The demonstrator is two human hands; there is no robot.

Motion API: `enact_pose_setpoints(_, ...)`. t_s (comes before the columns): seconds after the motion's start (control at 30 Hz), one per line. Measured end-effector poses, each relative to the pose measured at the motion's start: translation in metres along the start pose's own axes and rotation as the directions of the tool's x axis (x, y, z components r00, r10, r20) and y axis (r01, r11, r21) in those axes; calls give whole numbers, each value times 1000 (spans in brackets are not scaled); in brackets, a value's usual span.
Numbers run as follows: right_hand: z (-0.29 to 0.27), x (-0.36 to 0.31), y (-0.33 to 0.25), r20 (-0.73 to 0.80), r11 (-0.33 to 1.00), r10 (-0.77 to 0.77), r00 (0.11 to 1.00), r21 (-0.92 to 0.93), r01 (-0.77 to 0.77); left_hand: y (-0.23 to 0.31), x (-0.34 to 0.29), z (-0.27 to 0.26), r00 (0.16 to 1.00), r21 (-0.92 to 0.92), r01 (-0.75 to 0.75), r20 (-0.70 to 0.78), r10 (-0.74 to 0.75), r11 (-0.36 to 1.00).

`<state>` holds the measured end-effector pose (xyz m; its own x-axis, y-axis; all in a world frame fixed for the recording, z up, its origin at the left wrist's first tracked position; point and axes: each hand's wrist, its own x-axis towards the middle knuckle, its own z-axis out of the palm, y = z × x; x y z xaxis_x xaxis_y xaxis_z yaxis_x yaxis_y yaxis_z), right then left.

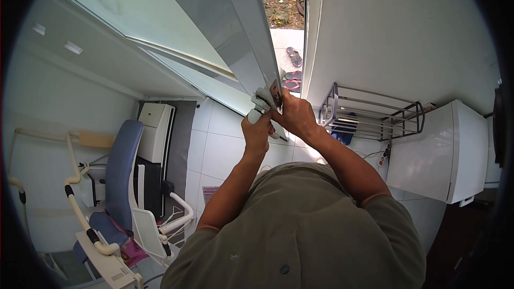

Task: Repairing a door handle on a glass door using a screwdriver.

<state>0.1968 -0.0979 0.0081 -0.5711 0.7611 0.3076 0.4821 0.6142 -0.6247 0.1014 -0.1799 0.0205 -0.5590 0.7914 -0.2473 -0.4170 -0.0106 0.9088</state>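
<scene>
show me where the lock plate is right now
In the head view, the lock plate sits slightly right of and above centre, near the edge of the door, just left of the right hand.

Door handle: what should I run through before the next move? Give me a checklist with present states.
1. Door ajar: ok, the outdoors shows past its edge.
2. Left hand at the handle: ok.
3. Left hand's full grip: cannot tell, its fingers are partly hidden.
4. Right hand clear of the door edge: not ok, it is right at the edge, by the metal plate.
5. Sandals out of the room: ok, they lie outside, beyond the gap.
</scene>
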Motion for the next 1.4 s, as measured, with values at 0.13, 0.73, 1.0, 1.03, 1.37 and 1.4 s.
enact_pose_setpoints(0.13,1,2,-1,20,1000,17,1000,0,-17,-3,4,-3,999,-3,31,-9,-31,1000)
enact_pose_setpoints(0.73,3,3,4,18,1000,28,999,-9,-27,-5,4,2,994,-119,110,-16,-113,987)
enact_pose_setpoints(1.0,-2,2,0,30,999,33,999,20,-33,-4,4,0,998,-13,44,-35,-44,999)
enact_pose_setpoints(1.03,-3,1,-1,25,999,36,999,17,-37,-4,4,0,999,-13,45,-28,-45,999)
enact_pose_setpoints(1.37,-17,1,32,242,884,-33,970,460,-85,4,6,-7,996,231,-89,2,91,969)
enact_pose_setpoints(1.4,-14,4,46,265,824,-32,964,553,-125,5,7,-7,996,236,-88,14,87,968)
